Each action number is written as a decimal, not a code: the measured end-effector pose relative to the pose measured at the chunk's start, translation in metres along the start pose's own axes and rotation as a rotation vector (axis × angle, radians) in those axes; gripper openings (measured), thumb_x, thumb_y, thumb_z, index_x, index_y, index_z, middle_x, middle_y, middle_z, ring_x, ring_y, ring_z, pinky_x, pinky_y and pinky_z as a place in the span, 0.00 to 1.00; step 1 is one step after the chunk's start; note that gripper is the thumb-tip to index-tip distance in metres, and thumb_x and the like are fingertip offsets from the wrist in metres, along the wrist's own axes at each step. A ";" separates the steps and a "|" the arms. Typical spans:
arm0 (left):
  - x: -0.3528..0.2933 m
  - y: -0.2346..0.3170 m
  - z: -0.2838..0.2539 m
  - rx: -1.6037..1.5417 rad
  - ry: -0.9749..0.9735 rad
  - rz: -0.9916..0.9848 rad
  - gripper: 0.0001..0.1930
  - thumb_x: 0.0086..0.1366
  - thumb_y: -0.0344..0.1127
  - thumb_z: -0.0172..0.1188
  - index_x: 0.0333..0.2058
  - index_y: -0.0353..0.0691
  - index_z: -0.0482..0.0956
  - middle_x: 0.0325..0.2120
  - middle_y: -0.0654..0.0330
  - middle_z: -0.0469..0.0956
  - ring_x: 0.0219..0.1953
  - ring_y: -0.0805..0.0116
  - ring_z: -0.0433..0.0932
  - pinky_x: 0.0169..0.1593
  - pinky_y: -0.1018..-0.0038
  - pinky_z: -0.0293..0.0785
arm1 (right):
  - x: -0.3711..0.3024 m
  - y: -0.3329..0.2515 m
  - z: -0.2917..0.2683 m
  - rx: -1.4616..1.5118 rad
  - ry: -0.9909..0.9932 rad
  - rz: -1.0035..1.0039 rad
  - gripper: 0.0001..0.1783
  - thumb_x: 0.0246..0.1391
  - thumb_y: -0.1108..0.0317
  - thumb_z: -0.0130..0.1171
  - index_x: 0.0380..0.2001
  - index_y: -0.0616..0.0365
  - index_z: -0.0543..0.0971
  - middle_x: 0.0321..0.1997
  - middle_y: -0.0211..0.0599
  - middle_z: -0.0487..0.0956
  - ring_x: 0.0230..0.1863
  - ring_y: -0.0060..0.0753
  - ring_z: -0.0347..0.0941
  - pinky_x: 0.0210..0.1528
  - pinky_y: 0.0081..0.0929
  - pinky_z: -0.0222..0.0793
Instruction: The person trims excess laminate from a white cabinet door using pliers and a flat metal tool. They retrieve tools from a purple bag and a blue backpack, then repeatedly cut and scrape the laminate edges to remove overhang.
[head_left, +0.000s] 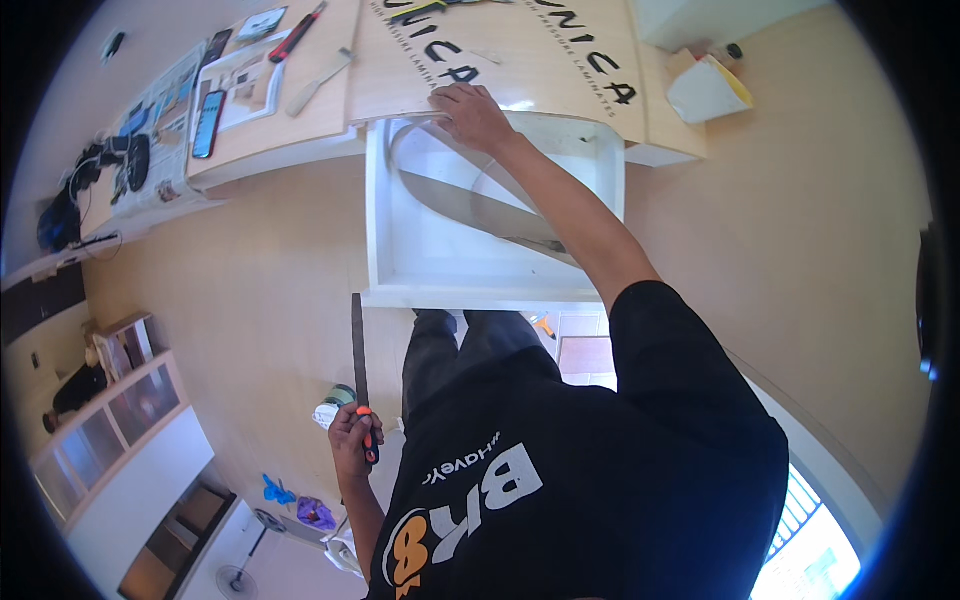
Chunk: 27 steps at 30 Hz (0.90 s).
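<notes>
Right hand (470, 112) flat on lettered beige laminate sheet (520, 55); left hand (352, 432) grip closed on orange-black tool (367, 435).

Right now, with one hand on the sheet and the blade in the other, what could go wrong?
1. The sheet overhangs the open white box, and only the flat right hand pins it. It could slide or tip in.
2. The left hand has a grip on a long blade pointing up close beside the leg. A careless swing might catch it.
</notes>
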<state>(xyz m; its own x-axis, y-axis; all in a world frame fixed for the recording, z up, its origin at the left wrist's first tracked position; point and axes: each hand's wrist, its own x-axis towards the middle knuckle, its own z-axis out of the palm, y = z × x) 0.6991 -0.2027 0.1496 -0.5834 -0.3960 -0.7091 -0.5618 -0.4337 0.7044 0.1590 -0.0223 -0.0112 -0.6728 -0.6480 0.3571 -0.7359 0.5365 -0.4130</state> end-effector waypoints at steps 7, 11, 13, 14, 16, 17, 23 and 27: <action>0.032 0.013 0.015 0.041 -0.218 -0.027 0.12 0.60 0.27 0.57 0.43 0.34 0.71 0.25 0.53 0.78 0.21 0.69 0.76 0.27 0.75 0.75 | -0.109 0.042 -0.083 -0.583 -0.233 0.378 0.43 0.59 0.62 0.62 0.73 0.57 0.55 0.80 0.41 0.49 0.80 0.49 0.42 0.78 0.45 0.46; 0.058 0.043 0.038 0.115 -0.350 -0.033 0.10 0.60 0.28 0.58 0.40 0.34 0.73 0.23 0.55 0.78 0.20 0.70 0.75 0.27 0.76 0.74 | -0.150 0.039 -0.099 -0.468 -0.279 0.408 0.39 0.60 0.64 0.57 0.72 0.58 0.58 0.80 0.43 0.49 0.79 0.47 0.47 0.78 0.47 0.45; 0.070 0.067 0.052 0.166 -0.396 -0.043 0.09 0.60 0.30 0.58 0.38 0.35 0.73 0.22 0.56 0.78 0.20 0.71 0.75 0.27 0.76 0.74 | -0.166 0.023 -0.103 -0.276 -0.337 0.445 0.27 0.58 0.66 0.59 0.61 0.60 0.73 0.74 0.43 0.63 0.70 0.42 0.63 0.71 0.47 0.58; 0.078 0.078 0.062 0.182 -0.447 -0.038 0.09 0.61 0.33 0.59 0.37 0.35 0.74 0.22 0.57 0.78 0.19 0.73 0.75 0.25 0.77 0.73 | -0.174 0.013 -0.105 -0.188 -0.360 0.455 0.23 0.57 0.66 0.59 0.56 0.59 0.78 0.70 0.43 0.69 0.66 0.42 0.69 0.68 0.46 0.64; 0.094 0.102 0.084 0.239 -0.518 -0.043 0.11 0.62 0.37 0.60 0.37 0.35 0.74 0.21 0.56 0.78 0.19 0.73 0.75 0.24 0.78 0.72 | -0.188 -0.019 -0.114 0.026 -0.263 0.469 0.18 0.57 0.65 0.59 0.51 0.55 0.81 0.64 0.42 0.75 0.62 0.45 0.73 0.60 0.44 0.71; 0.103 0.113 0.099 0.252 -0.553 -0.060 0.12 0.62 0.38 0.61 0.37 0.35 0.74 0.21 0.56 0.78 0.18 0.73 0.74 0.24 0.77 0.72 | -0.190 -0.036 -0.119 0.146 -0.298 0.515 0.19 0.57 0.66 0.60 0.53 0.54 0.80 0.64 0.42 0.75 0.61 0.46 0.73 0.60 0.43 0.71; 0.138 0.136 0.210 0.053 -0.640 -0.238 0.12 0.67 0.37 0.60 0.37 0.31 0.75 0.28 0.53 0.78 0.28 0.69 0.77 0.31 0.75 0.73 | -0.161 -0.166 -0.187 0.344 -0.431 0.290 0.41 0.52 0.71 0.65 0.70 0.47 0.65 0.74 0.47 0.61 0.71 0.55 0.61 0.68 0.46 0.65; 0.149 0.126 0.286 -0.202 -0.691 -0.347 0.10 0.73 0.37 0.51 0.39 0.35 0.76 0.36 0.55 0.79 0.36 0.67 0.79 0.41 0.68 0.76 | -0.130 -0.205 -0.234 0.348 -0.389 0.305 0.45 0.48 0.67 0.71 0.70 0.47 0.65 0.75 0.47 0.59 0.72 0.55 0.60 0.68 0.46 0.65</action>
<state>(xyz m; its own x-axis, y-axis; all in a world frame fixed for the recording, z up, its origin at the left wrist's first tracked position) 0.3743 -0.0849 0.1413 -0.6635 0.3512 -0.6606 -0.6995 -0.6045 0.3812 0.3797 0.0785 0.2237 -0.7241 -0.6781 -0.1261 -0.4019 0.5634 -0.7218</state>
